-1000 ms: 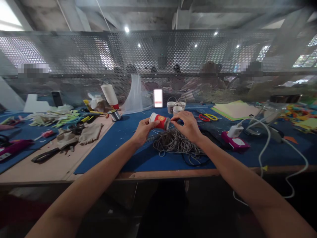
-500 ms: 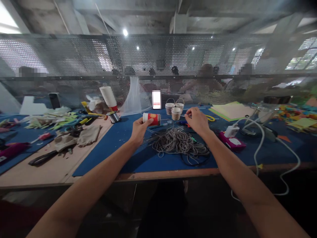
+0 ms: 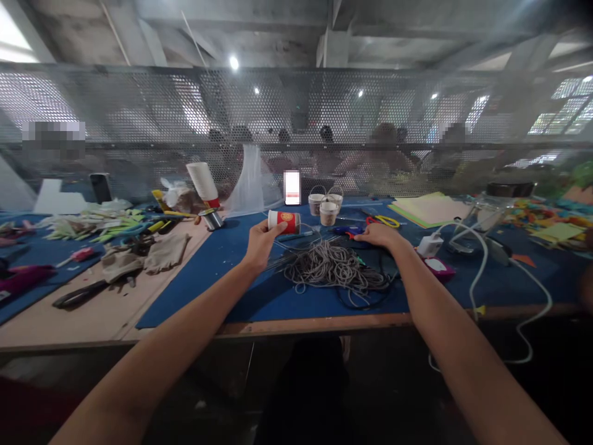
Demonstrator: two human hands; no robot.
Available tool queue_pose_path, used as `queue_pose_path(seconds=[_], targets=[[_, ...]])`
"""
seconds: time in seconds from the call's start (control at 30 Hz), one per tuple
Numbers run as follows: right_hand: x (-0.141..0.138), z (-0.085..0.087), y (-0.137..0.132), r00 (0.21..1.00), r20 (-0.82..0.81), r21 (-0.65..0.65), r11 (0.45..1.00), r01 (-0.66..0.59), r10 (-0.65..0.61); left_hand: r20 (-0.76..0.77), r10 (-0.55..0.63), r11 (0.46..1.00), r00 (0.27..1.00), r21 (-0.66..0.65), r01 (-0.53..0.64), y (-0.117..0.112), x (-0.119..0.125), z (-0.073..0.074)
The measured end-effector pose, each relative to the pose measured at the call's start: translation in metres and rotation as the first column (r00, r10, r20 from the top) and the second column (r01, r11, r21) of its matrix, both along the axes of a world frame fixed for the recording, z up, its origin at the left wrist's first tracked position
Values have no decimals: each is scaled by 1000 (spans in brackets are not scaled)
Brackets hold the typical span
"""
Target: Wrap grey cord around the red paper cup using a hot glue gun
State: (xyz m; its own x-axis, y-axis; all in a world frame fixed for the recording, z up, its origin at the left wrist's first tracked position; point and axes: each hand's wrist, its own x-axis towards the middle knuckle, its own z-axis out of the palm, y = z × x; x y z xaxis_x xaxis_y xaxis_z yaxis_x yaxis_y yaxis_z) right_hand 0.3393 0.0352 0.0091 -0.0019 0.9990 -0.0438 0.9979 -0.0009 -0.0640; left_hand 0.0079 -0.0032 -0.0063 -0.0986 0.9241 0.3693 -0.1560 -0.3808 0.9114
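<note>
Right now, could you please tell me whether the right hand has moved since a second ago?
Yes: against the three small buckets, the right hand has moved rightward, away from the red cup, to the blue tool.

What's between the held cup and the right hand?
In the head view, a blue tool lies there, close to the right hand; a slim pale-blue item lies nearer the red-and-white cup.

- Dim, grey interior; at least 4 ceiling lights [image 3: 234, 63] glow above the perforated screen [image 3: 185, 105].
- White glare burns out the upper left; daylight enters the right-hand window [image 3: 563, 108].
- Deep shadow fills the space beneath the table [image 3: 324, 322].
- The cup [image 3: 288, 222] looks fairly clear; figures behind the screen are hazy.
- Wide-angle stretching at the edges.
</note>
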Motion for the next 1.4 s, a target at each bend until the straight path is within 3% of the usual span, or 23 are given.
queue_pose_path(seconds=[0.17, 0.27, 0.33, 0.43, 0.57, 0.67, 0.73, 0.8, 0.97, 1.07, 1.27, 1.4], targets=[[7, 7, 0, 998, -65, -4, 1000, -26, 26, 78, -27, 999, 997, -35, 30, 1, -1, 1], [16, 17, -4, 950, -299, 26, 996, -84, 88, 121, -30, 996, 992, -75, 39, 4, -3, -1], [16, 23, -10, 813, -562, 113, 988, -107, 152, 132, -34, 995, 991, -94, 46, 6, -3, -2], [0, 29, -21, 510, -820, 201, 965, -169, 260, 135, -45, 994, 990, -95, 58, 7, -4, -4], [-40, 31, -37, 196, -932, 285, 951, -118, 303, 120, -74, 992, 990, -93, 85, 8, -4, -7], [-68, 24, -44, 83, -947, 290, 935, -205, 312, 107, -98, 990, 989, -90, 108, 9, -4, -9], [-81, 18, -44, 81, -922, 361, 916, -174, 379, 105, -113, 989, 988, -78, 122, 10, -4, -10], [-90, 11, -44, 134, -885, 437, 895, -88, 445, 101, -111, 990, 989, -76, 119, 9, -4, -10], [-96, 4, -48, 382, -772, 575, 815, 77, 508, 86, -73, 991, 994, -105, 82, 8, -3, -8], [-96, 4, -53, 468, -695, 653, 751, 94, 546, 96, -87, 990, 992, -105, 97, 8, -4, -9], [-100, 0, -53, 540, -679, 622, 781, 63, 497, 83, -92, 993, 992, -67, 98, 8, -4, -10], [-101, -4, -50, 546, -683, 603, 797, 45, 486, 92, -92, 993, 991, -63, 98, 9, -3, -9]])
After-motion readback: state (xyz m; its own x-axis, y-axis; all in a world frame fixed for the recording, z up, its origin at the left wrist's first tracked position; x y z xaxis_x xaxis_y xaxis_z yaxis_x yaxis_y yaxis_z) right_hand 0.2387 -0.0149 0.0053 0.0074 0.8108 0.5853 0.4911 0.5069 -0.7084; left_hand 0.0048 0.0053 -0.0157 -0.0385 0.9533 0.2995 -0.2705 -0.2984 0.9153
